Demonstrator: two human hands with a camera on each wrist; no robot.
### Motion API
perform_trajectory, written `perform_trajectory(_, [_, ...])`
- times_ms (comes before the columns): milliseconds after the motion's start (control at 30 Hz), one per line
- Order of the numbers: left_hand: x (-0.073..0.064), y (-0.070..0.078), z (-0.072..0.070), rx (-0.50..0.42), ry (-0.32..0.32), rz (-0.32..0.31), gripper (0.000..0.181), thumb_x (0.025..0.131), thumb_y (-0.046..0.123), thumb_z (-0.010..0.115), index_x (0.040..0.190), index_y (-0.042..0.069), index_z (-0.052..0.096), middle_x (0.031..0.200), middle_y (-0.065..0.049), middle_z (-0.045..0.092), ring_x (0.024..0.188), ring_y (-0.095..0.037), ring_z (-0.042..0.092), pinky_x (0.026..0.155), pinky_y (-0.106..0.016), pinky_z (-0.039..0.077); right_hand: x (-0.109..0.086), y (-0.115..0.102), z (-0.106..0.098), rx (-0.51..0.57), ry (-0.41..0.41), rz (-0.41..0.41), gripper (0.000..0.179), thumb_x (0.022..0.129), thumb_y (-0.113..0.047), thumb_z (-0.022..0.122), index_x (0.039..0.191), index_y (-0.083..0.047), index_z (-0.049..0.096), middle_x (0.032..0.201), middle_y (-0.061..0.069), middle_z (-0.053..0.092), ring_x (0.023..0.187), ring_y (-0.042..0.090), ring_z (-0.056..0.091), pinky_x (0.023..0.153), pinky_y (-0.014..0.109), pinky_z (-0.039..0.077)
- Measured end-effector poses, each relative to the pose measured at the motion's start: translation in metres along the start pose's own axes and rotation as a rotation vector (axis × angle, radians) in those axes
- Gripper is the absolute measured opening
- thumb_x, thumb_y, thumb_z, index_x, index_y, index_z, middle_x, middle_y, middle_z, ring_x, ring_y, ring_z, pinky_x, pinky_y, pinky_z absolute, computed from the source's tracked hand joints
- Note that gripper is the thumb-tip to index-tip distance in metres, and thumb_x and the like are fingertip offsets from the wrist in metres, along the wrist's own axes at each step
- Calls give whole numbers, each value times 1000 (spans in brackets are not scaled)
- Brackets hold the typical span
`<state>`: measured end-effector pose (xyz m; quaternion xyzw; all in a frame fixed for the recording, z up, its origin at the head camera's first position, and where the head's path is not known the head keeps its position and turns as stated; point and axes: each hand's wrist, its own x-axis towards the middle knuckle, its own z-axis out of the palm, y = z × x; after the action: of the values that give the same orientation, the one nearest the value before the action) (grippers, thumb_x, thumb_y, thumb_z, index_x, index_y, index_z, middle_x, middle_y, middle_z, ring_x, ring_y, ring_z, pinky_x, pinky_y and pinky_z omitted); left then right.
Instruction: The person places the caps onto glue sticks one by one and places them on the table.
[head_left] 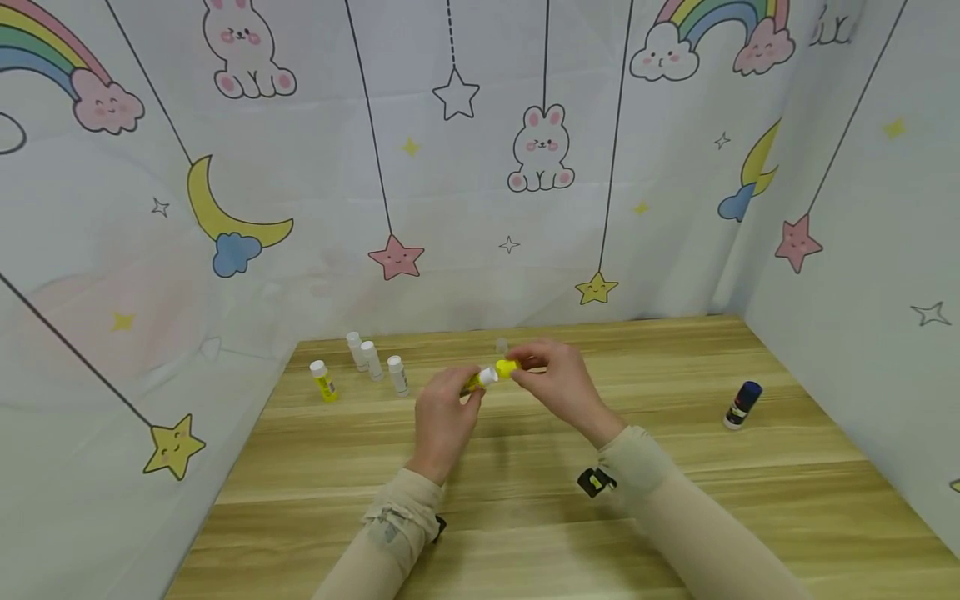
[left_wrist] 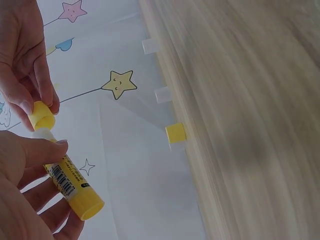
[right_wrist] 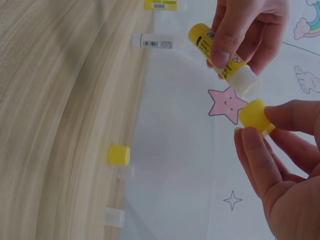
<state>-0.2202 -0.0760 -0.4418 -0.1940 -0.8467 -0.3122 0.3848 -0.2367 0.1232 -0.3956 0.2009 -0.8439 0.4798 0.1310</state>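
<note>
Over the middle of the table, my left hand [head_left: 446, 412] grips a yellow glue stick [left_wrist: 65, 177] by its barrel, thumb on one side. Its white top end [right_wrist: 245, 82] is bare and points toward my right hand [head_left: 558, 383]. Between thumb and fingers, the right hand pinches a yellow cap [right_wrist: 255, 116]. In the right wrist view, a small gap separates the cap from the white end; in the left wrist view they overlap. The cap's open side faces the glue stick.
At the back left stand a yellow glue stick with a white cap [head_left: 323, 382] and several white ones [head_left: 398, 376]. A dark blue and white glue stick [head_left: 742, 406] stands at right. Another yellow cap [left_wrist: 175, 133] and translucent caps [left_wrist: 163, 95] sit near the back edge, before a printed curtain [head_left: 465, 183].
</note>
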Motion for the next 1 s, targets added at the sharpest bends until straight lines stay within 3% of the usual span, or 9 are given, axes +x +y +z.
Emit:
perform_trajectory(167, [0,2,1,-3,5,15,32,76,3,88,104,8,75,99,-3,74,88,-19,70,75,-35,58,-1,-2,1,-9,-7,1,21,88,-8,79,108,-12,78,107,-3,69,90,14,69,75,30,59])
perform_trajectory(433, [0,5,1,4,-14,2,30,77,3,87,104,7,74,98,-4,74,87,-20,70,75,-36,58,-2,-2,2,-7,-17,-11,21,88,-9,79,109,-13,78,108,-3,69,90,14,69,75,32,59])
perform_trajectory(1000, [0,8,2,8,10,29,32,73,1,89,101,6,75,97,-4,75,84,-18,71,73,-35,58,-4,-2,4,34,-31,2,21,88,-9,79,109,-14,78,109,-4,70,90,15,70,73,31,59])
